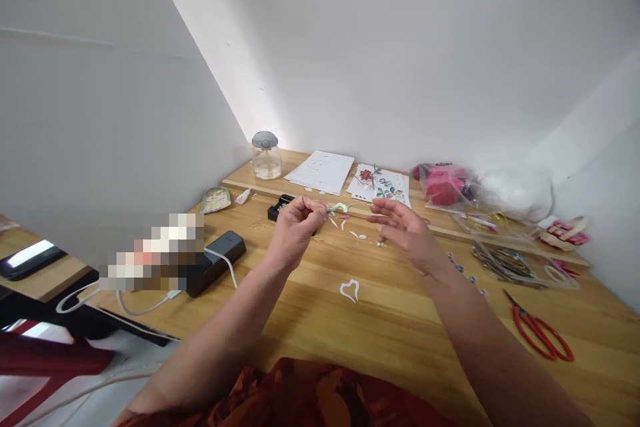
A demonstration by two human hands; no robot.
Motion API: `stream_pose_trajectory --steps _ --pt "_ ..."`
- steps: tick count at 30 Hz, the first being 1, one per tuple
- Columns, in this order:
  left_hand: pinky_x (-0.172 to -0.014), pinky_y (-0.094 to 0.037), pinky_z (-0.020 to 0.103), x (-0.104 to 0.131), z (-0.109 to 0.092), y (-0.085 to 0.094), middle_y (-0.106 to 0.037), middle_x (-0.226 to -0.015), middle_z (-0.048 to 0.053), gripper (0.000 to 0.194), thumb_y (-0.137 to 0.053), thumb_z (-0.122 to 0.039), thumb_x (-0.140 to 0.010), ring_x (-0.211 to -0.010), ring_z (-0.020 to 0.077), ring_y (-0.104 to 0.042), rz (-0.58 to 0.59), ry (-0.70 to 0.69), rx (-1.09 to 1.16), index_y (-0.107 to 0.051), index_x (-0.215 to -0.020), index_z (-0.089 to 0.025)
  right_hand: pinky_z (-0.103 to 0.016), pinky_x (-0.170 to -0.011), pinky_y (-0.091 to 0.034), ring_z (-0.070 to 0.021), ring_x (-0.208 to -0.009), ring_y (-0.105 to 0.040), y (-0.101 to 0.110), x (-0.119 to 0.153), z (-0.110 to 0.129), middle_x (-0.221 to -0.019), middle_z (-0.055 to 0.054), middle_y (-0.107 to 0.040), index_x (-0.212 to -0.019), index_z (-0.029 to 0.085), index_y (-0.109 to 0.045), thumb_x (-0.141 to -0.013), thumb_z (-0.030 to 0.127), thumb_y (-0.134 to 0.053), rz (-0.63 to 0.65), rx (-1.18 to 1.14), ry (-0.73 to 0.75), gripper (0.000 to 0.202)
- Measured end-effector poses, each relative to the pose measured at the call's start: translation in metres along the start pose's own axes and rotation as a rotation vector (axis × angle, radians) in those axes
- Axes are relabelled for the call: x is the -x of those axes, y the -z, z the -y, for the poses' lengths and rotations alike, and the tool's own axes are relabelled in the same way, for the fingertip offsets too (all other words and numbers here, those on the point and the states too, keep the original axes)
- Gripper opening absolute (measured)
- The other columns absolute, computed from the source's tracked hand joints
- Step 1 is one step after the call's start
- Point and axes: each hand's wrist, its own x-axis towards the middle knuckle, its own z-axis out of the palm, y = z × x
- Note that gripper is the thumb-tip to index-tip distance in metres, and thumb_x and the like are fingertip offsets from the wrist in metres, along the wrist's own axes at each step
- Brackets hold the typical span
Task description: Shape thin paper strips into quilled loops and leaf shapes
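My left hand (294, 230) hovers over the wooden table (320, 327), its fingertips pinched on a thin tool with a curled pale green paper strip (341, 207) at its tip. My right hand (406, 232) floats just right of the strip, fingers spread, holding nothing. Small curled paper pieces (358, 235) lie on the table below the hands. A white heart-shaped paper coil (350, 289) rests nearer to me.
Red-handled scissors (539, 332) lie at the right. A clear tray of tools (515, 260), pink material in a bag (443, 187), paper sheets (323, 171), a decorated card (380, 185), a glass jar (265, 155) and a black power bank (215, 260) with a white cable surround the work spot.
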Motion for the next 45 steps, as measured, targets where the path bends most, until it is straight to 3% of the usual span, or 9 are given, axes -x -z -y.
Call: stream_pose_trajectory --steps 2,5,9,13,16,26,38,45 --pt "-0.068 -0.042 0.022 -0.001 0.003 -0.001 -0.066 -0.084 0.002 0.018 -0.074 -0.025 -0.074 -0.07 0.0077 -0.055 0.0 -0.013 -0.011 -0.059 -0.073 -0.015 -0.029 -0.068 -0.051 -0.0254 -0.115 -0.06 -0.031 -0.003 0.014 -0.127 -0.009 -0.058 -0.117 0.026 -0.058 -0.073 0.022 -0.07 0.064 -0.248 -0.023 0.046" --pt "-0.071 -0.044 0.024 -0.001 0.006 0.0 -0.066 -0.086 0.003 0.019 -0.074 -0.026 -0.074 -0.074 0.0099 -0.059 -0.008 -0.023 -0.007 -0.059 -0.074 -0.015 -0.026 -0.065 -0.05 -0.0216 -0.104 -0.064 -0.066 -0.011 0.019 -0.117 -0.006 -0.061 -0.111 0.025 -0.059 -0.069 0.02 -0.074 0.114 -0.418 -0.078 0.045" --pt "-0.07 -0.045 0.025 -0.004 0.012 0.003 -0.066 -0.086 0.003 0.02 -0.074 -0.026 -0.075 -0.075 0.011 -0.06 -0.044 -0.017 0.03 -0.058 -0.075 -0.015 -0.021 -0.05 -0.039 -0.0101 -0.064 -0.058 -0.088 -0.023 0.012 -0.082 0.001 -0.064 -0.097 0.021 -0.058 -0.066 0.027 -0.079 0.064 -0.477 -0.159 0.037" --pt "-0.067 -0.042 0.024 -0.009 0.025 0.008 -0.066 -0.082 0.001 0.019 -0.074 -0.025 -0.074 -0.069 0.0086 -0.056 -0.088 0.012 0.062 -0.058 -0.074 -0.015 -0.02 -0.041 -0.02 -0.0029 -0.043 -0.034 -0.095 -0.027 0.001 -0.063 0.005 -0.057 -0.082 0.018 -0.058 -0.068 0.033 -0.077 0.034 -0.496 -0.195 0.028" --pt "-0.066 -0.041 0.023 -0.009 0.036 0.011 -0.066 -0.083 0.001 0.018 -0.074 -0.026 -0.075 -0.069 0.008 -0.055 -0.121 0.081 0.079 -0.06 -0.073 -0.015 -0.02 -0.04 -0.015 -0.0032 -0.043 -0.031 -0.099 -0.026 -0.009 -0.056 0.005 -0.053 -0.079 0.018 -0.058 -0.069 0.034 -0.076 -0.023 -0.495 -0.235 0.026" --pt "-0.071 -0.044 0.026 -0.008 0.055 0.018 -0.067 -0.095 0.003 0.019 -0.074 -0.03 -0.076 -0.084 0.0123 -0.06 -0.133 0.203 0.073 -0.062 -0.074 -0.015 -0.02 -0.041 -0.017 -0.0057 -0.046 -0.036 -0.106 -0.023 -0.036 -0.052 0.007 -0.048 -0.083 0.02 -0.059 -0.072 0.035 -0.075 -0.068 -0.492 -0.248 0.025" --pt "-0.067 -0.044 0.024 -0.005 0.057 0.011 -0.062 -0.077 0.0 0.014 -0.075 -0.024 -0.073 -0.066 0.0078 -0.051 -0.149 0.197 0.036 -0.064 -0.071 -0.016 -0.022 -0.04 -0.018 -0.0049 -0.044 -0.027 -0.108 -0.024 -0.045 -0.056 0.008 -0.041 -0.077 0.02 -0.057 -0.07 0.041 -0.078 -0.168 -0.479 -0.243 0.031" --pt "-0.073 -0.045 0.024 -0.006 0.06 0.014 -0.064 -0.082 0.001 0.014 -0.074 -0.028 -0.077 -0.074 0.0087 -0.056 -0.107 0.207 0.117 -0.07 -0.083 -0.017 -0.021 -0.04 -0.016 -0.0043 -0.043 -0.025 -0.109 -0.024 -0.048 -0.052 0.009 -0.037 -0.075 0.02 -0.057 -0.072 0.036 -0.078 -0.218 -0.542 -0.23 0.027"
